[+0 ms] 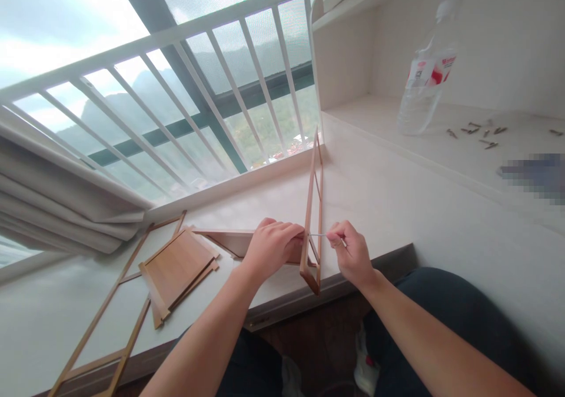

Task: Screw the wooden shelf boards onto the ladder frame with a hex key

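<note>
A narrow wooden frame (314, 191) stands on edge on the pale sill (388, 209), reaching from the sill's front edge back toward the window. My left hand (271, 247) is closed around its near end and around a flat wooden panel (229, 241) that meets it from the left. My right hand (351, 253) pinches a thin metal tool (318, 235), whose tip touches the frame's right side.
Stacked wooden panels (179, 267) and a long flat frame (103, 326) lie on the sill at left. A clear plastic bottle (426, 70) and several small screws (479, 133) sit on the raised shelf at right. White window bars (185, 97) run behind. My knees are below the sill's edge.
</note>
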A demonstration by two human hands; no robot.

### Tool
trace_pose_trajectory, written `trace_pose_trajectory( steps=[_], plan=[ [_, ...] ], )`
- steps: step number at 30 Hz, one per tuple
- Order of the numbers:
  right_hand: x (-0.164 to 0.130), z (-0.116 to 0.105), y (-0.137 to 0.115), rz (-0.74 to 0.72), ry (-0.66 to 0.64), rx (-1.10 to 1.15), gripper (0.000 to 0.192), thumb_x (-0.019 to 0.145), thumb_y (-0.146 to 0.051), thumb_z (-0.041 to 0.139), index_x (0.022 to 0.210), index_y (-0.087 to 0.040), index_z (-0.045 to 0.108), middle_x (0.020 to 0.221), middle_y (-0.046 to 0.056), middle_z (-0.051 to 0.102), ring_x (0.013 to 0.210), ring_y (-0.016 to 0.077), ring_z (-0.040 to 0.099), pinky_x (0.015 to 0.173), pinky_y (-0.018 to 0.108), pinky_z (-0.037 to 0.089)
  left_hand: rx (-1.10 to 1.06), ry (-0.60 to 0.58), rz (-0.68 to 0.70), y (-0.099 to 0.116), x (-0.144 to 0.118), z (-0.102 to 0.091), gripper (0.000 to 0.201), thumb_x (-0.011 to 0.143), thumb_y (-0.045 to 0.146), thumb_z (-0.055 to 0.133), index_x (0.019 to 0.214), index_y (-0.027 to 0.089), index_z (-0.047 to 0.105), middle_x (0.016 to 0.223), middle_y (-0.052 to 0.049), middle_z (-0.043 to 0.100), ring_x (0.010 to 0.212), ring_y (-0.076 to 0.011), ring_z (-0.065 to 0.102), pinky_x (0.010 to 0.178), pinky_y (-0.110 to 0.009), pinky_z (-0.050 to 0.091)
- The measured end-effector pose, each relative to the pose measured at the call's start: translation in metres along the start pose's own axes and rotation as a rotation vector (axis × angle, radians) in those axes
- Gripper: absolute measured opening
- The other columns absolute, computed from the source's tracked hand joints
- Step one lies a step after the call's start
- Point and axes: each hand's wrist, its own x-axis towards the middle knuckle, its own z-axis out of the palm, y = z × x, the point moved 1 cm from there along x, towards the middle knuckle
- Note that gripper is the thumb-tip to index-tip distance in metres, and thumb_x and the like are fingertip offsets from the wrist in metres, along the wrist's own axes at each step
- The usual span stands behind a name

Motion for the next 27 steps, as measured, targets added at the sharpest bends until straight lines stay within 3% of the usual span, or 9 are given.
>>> trace_pose_trajectory(
  steps=[11, 20, 27],
  plan=[
    [0.000, -0.001, -0.003, 0.121, 0.012, -0.039, 0.027, 0.101, -0.037, 0.053, 0.079, -0.022, 0.047, 0.065, -0.004, 0.046, 0.060, 0.0133, 0.046, 0.060, 0.029, 0.037, -0.026, 0.017, -0.014, 0.002, 0.001, 0.000, 0.012, 0.096, 0.018, 0.055, 0.094, 0.023, 0.066, 0.088, 0.001, 0.076, 0.083, -0.0170, 0.069, 0.083, -0.032, 0.037],
    [0.001, -0.009, -0.001, -0.037, 0.035, 0.056, 0.009, 0.099, -0.028, 0.056, 0.092, -0.023, 0.055, 0.079, 0.000, 0.058, 0.071, 0.0151, 0.055, 0.066, 0.029, 0.044, -0.033, -0.008, -0.017, -0.001, 0.001, 0.002, 0.010, 0.096, 0.020, 0.055, 0.097, 0.023, 0.065, 0.093, 0.001, 0.076, 0.086, -0.0176, 0.069, 0.086, -0.033, 0.037],
    [0.001, -0.011, 0.013, 0.227, 0.023, 0.137, 0.024, 0.101, -0.042, 0.053, 0.089, -0.022, 0.058, 0.072, -0.001, 0.056, 0.062, 0.0142, 0.052, 0.061, 0.028, 0.043, -0.027, -0.081, -0.015, -0.001, 0.005, -0.004, 0.011, 0.095, 0.018, 0.053, 0.096, 0.023, 0.064, 0.095, 0.000, 0.075, 0.089, -0.0180, 0.068, 0.087, -0.033, 0.037]
  ],
)
